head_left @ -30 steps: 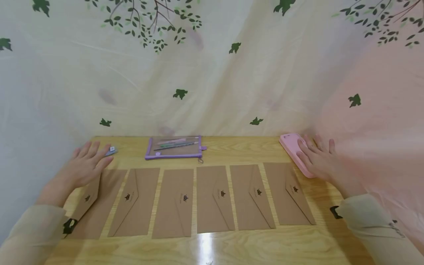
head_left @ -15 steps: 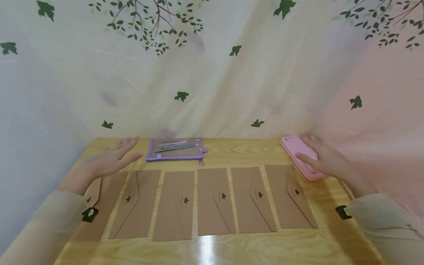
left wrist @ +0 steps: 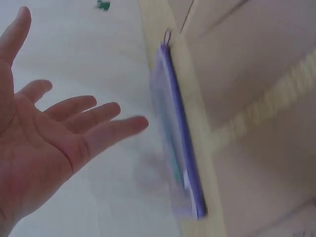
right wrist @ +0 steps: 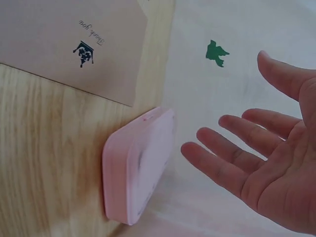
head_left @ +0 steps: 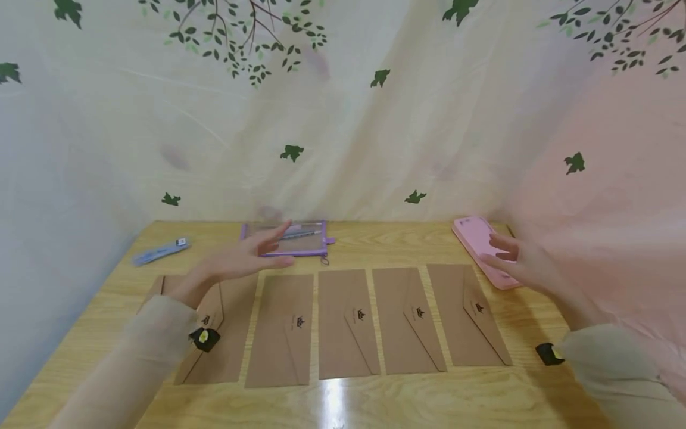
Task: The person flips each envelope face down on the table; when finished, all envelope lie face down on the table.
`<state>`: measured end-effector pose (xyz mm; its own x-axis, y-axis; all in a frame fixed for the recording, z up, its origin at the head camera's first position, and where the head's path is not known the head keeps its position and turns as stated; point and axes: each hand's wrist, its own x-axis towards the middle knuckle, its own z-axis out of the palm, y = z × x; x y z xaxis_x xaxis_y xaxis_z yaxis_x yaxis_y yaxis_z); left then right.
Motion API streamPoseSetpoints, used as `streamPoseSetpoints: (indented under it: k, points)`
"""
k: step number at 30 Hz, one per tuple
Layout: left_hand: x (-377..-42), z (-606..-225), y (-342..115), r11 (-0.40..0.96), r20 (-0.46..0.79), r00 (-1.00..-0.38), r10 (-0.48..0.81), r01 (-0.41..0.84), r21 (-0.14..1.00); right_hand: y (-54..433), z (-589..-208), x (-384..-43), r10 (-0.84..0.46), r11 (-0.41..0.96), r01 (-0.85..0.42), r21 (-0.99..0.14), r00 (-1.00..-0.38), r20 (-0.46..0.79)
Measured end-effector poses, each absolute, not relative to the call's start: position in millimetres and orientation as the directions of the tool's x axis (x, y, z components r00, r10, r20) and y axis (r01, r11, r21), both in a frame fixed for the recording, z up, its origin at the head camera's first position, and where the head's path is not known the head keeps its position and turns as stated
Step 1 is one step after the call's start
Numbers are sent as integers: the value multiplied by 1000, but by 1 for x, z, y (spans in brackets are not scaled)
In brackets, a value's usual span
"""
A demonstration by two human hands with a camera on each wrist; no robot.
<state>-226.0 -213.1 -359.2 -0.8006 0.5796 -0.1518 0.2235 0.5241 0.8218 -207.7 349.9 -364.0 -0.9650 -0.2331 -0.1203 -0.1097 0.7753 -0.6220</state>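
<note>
My left hand (head_left: 238, 257) hovers near the mesh pouch (head_left: 305, 244) with purple edging, its fingers stretched out and holding nothing. Pens show inside the pouch, partly hidden behind that hand. In the left wrist view the palm faces sideways, apart from the pouch. Over at the right, my right hand (head_left: 527, 265) is raised beside a pink rounded case (right wrist: 140, 168). Its fingers are spread and slightly bent, with a gap between them and the case in the right wrist view. Several brown envelopes (head_left: 343, 322) lie in a row in front; my left forearm covers part of the leftmost ones.
A blue item (head_left: 161, 252) with a small white label lies at the table's back left. The wooden table (head_left: 386, 402) ends at a pale curtain (head_left: 343, 131) printed with leaves and birds. One envelope (right wrist: 74, 44) shows a crown print and "Thank you".
My left hand has swept right, from above the blue item to the pouch, turning onto its edge. My right hand has shifted slightly at the pink case, its palm turning inward. The envelopes stay put.
</note>
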Motion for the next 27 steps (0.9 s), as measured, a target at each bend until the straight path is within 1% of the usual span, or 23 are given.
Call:
streamPoseSetpoints:
  k: [4,6,10,15,22,27]
  points:
    - [-221,-369,-183,422,-142,-758,637,188,887,355,-374,-203,-233,759,-97,-643,-964,-130]
    - [-219,-374,-168,356,-132,-737,662,155,921,359,-379,-201,-227,768,-97,-633,-966,-128]
    - [-217,-381,-142,257,-135,-718,683,63,964,363,-390,-198,-226,733,-59,-678,-961,-161]
    - [-220,-392,-112,235,-170,-724,669,-10,972,367,-404,-198,-209,656,42,-754,-949,-234]
    - [-223,-411,-74,219,-219,-751,623,-101,971,370,-421,-196,-204,620,110,-776,-933,-296]
    - [-224,-420,-50,231,-248,-787,564,-138,963,369,-427,-196,-187,642,126,-757,-931,-313]
